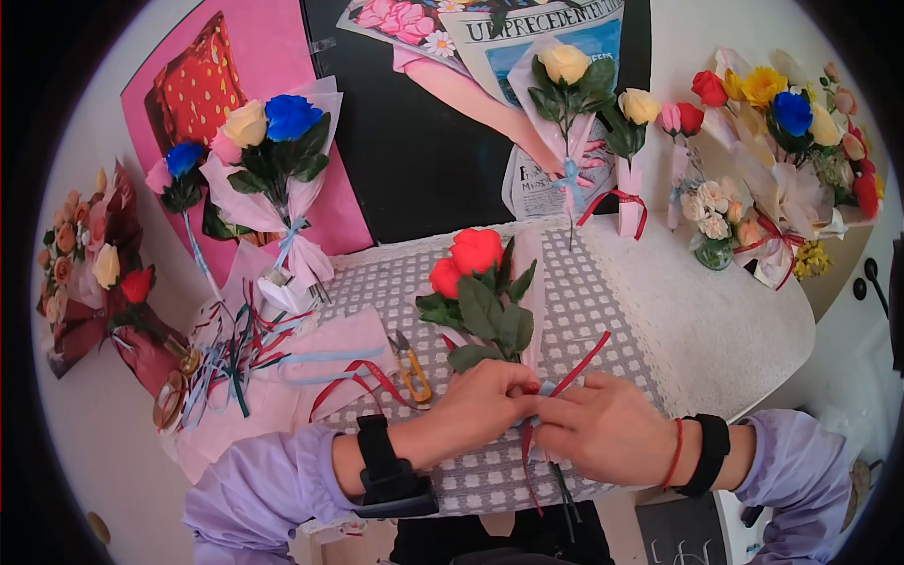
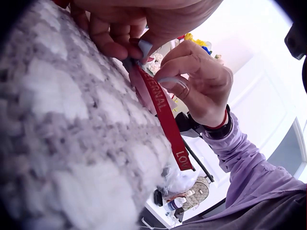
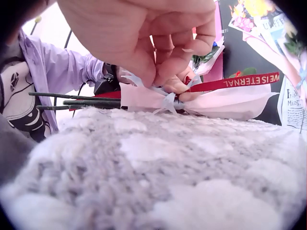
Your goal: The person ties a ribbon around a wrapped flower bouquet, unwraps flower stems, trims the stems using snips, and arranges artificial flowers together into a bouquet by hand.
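A small bouquet of red roses [image 1: 476,252] with green leaves [image 1: 482,311] lies on the crocheted cloth, stems toward the person. Pale pink paper [image 3: 225,104] wraps it, and dark green stems [image 3: 79,102] stick out below. At its neck my left hand [image 1: 485,405] pinches light blue ribbon [image 2: 145,48] between thumb and fingertips. Close beside it, my right hand [image 1: 598,428] pinches another stretch of this ribbon, which loops at its fingertips in the left wrist view. A red lettered ribbon [image 2: 165,122] runs under the fingers, its ends loose.
Left of the bouquet are yellow-handled snips [image 1: 412,372], pink paper sheets [image 1: 353,341] and a pile of cut ribbons [image 1: 240,344]. Wrapped bouquets [image 1: 282,179] stand behind on the left. More flowers [image 1: 782,160] and a small glass vase [image 1: 713,252] stand at the right.
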`<state>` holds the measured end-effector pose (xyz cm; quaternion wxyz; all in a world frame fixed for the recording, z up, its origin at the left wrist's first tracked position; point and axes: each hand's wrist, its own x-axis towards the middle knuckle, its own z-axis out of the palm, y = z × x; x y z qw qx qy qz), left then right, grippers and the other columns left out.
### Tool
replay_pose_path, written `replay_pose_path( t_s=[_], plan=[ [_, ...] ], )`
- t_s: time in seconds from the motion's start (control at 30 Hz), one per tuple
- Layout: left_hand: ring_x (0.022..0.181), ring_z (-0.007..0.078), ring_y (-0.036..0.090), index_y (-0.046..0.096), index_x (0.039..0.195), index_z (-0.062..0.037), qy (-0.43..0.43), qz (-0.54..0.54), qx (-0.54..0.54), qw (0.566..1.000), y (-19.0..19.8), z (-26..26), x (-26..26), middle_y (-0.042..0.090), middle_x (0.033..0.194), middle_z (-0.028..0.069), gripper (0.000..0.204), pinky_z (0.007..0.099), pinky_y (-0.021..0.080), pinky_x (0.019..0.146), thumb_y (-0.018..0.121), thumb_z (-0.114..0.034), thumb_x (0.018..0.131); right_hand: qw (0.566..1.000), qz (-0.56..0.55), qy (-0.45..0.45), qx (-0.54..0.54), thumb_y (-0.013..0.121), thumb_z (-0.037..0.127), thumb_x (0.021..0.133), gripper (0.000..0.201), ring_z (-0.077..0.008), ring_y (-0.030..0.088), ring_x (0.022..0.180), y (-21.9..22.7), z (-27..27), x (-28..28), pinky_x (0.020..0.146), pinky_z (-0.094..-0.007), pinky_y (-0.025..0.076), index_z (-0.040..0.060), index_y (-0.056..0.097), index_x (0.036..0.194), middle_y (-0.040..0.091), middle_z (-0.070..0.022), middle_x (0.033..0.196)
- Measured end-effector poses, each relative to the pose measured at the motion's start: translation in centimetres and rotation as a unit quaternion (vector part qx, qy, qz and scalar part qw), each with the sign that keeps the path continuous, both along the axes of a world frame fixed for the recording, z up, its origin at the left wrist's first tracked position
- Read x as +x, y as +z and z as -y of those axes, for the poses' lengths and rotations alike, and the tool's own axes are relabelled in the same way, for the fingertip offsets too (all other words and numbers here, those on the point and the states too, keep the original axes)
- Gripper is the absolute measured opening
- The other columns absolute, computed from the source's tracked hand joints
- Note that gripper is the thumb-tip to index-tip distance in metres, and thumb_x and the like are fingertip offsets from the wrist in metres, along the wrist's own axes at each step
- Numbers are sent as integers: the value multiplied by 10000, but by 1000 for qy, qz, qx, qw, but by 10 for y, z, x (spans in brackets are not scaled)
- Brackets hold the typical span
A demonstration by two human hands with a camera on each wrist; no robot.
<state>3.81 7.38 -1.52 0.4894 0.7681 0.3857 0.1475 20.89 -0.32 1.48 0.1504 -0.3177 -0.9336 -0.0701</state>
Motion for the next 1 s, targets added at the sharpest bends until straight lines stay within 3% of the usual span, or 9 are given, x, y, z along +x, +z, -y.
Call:
replay_pose_path(
  t_s=[0.2, 0.27, 0.47, 0.67, 0.77, 0.83, 0.87, 0.97, 1.0],
  plan=[
    [565, 122, 509, 584, 769, -34, -21, -28, 10, 999, 12, 3, 1, 552, 611, 24, 185, 289, 384, 591, 596, -219, 762, 999, -18, -9, -45, 613, 99, 565, 183, -168, 559, 748, 0, -3, 11, 642, -305, 416, 71, 571, 740, 549, -26, 881],
    [555, 26, 344, 561, 746, -6, -19, -11, -5, 1000, 15, 5, 2, 409, 582, -52, 133, 217, 285, 487, 576, -123, 807, 998, -24, -11, -53, 613, 89, 562, 189, -173, 561, 751, -3, -2, 13, 642, -310, 417, 69, 572, 745, 553, -30, 901],
    [554, 29, 348, 575, 774, -6, -22, -18, -13, 1000, 15, 4, 3, 424, 588, -50, 117, 217, 292, 490, 575, -118, 806, 990, -44, -62, -117, 602, 93, 582, 169, -180, 559, 743, 18, 11, 6, 633, -315, 411, 64, 567, 744, 536, -38, 878],
    [564, 24, 381, 561, 818, 2, -15, -19, -18, 1000, 12, 3, 4, 453, 593, -45, 121, 205, 314, 502, 564, -119, 815, 998, 4, 41, -54, 593, 106, 613, 150, -183, 553, 742, 14, 8, -3, 625, -300, 396, 71, 557, 754, 522, -42, 866],
    [589, 22, 403, 504, 955, -20, -25, 28, 6, 999, 16, 7, -3, 480, 655, -30, 200, 197, 331, 515, 569, -160, 828, 995, -76, 21, -68, 588, 115, 649, 122, -202, 560, 714, 10, 6, 0, 598, -318, 409, 76, 560, 761, 527, -52, 832],
    [602, 23, 410, 458, 1005, -37, 1, 30, 24, 999, 21, 16, -11, 486, 693, -22, 254, 196, 335, 517, 573, -185, 833, 974, -147, -79, -155, 588, 155, 713, 106, -233, 571, 684, 15, 7, 5, 569, -333, 425, 70, 577, 776, 546, -77, 779],
    [614, 25, 417, 413, 1054, -54, 25, 31, 42, 998, 21, 19, -15, 492, 731, -14, 313, 194, 339, 519, 578, -210, 838, 973, -146, -80, -156, 588, 155, 713, 106, -233, 571, 684, 17, 7, 7, 569, -333, 425, 70, 577, 776, 546, -77, 779],
    [628, 31, 424, 363, 1079, -76, 68, 35, -9, 997, 11, 24, -27, 479, 770, -6, 374, 188, 337, 510, 591, -246, 836, 935, -204, -163, -241, 590, 237, 766, 190, -268, 576, 615, 21, 6, 12, 534, -343, 434, 49, 612, 749, 576, -104, 685],
    [627, 30, 432, 423, 996, -57, 76, -3, -37, 996, 23, 31, -28, 505, 744, 0, 293, 190, 337, 505, 586, -243, 840, 915, -212, -192, -285, 595, 270, 769, 235, -264, 568, 570, 19, 4, 12, 517, -337, 431, 41, 624, 726, 576, -109, 634]
  ],
)
